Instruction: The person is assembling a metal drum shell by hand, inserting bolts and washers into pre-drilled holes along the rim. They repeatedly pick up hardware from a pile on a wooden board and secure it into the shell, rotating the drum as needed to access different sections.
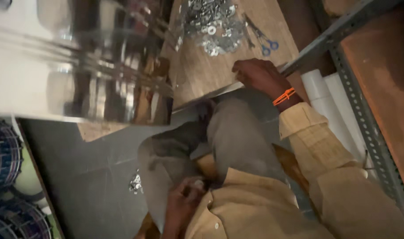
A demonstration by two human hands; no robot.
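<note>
My right hand (258, 75), with an orange band at the wrist, lies at the near edge of a wooden board (197, 71), its fingers curled over that edge. My left hand (184, 201) sits low against my lap beside the tan shirt, fingers curled. A small pale thing (197, 182) shows at its fingertips, too blurred to name. A heap of metal washers (210, 24) lies on the board beyond my right hand, with blue-handled scissors (264, 43) next to it.
A large shiny metal sheet piece (100, 66) fills the upper left. A grey slotted-angle rack (365, 115) runs down the right, white tubes (330, 102) beside it. Small metal bits (135, 182) lie on the grey floor. Dark wire baskets (2, 155) stand at the left.
</note>
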